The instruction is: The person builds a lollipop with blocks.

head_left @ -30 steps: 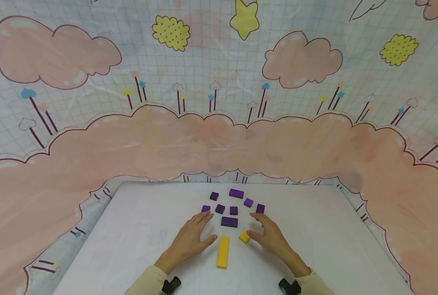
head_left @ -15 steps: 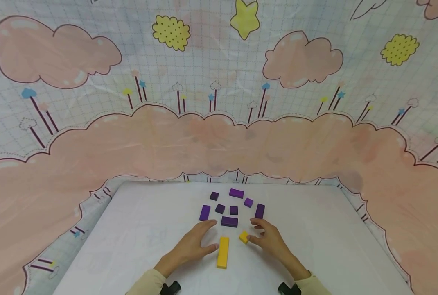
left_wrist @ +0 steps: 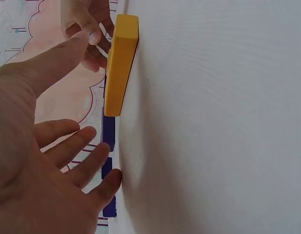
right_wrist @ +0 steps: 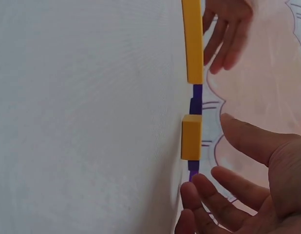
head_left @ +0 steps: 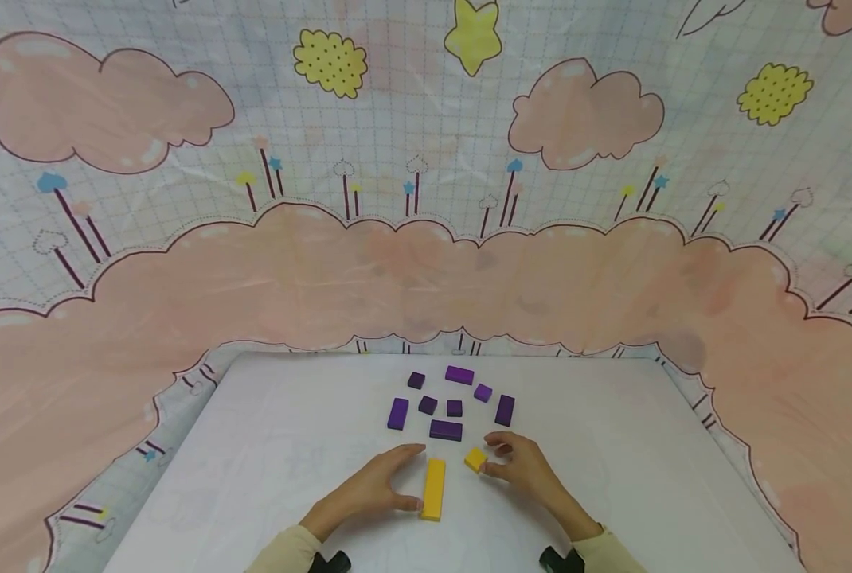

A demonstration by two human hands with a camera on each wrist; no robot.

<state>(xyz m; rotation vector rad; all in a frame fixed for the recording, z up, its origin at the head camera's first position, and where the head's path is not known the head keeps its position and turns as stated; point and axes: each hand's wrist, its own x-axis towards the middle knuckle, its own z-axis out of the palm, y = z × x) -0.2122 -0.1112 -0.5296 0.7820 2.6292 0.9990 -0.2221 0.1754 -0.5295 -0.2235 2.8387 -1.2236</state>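
the left hand (head_left: 372, 487) is spread wide, thumb and fingers well parted and gripping nothing. it stands at the left side of the long yellow block (head_left: 433, 490), thumb tip just beside the near end (whether it touches, i can't tell). that block lies flat on the white table (head_left: 584, 454), its length running towards the far edge.

the right hand (head_left: 522, 465) is likewise ungripped, its fingers loosely bent and clear of the small yellow block (head_left: 475, 460). its thumb is close to that block, which sits to the right of the long one and a little nearer the far edge.

beyond both, towards the table's far edge, are purple pieces: a near oblong (head_left: 446, 430) lying crosswise, a left oblong (head_left: 398, 414) on the left-edge side, a right oblong (head_left: 505, 411) on the right-edge side, and a far oblong (head_left: 459, 375) closest to the far edge. four small purple blocks (head_left: 455, 408) lie spaced out among them.
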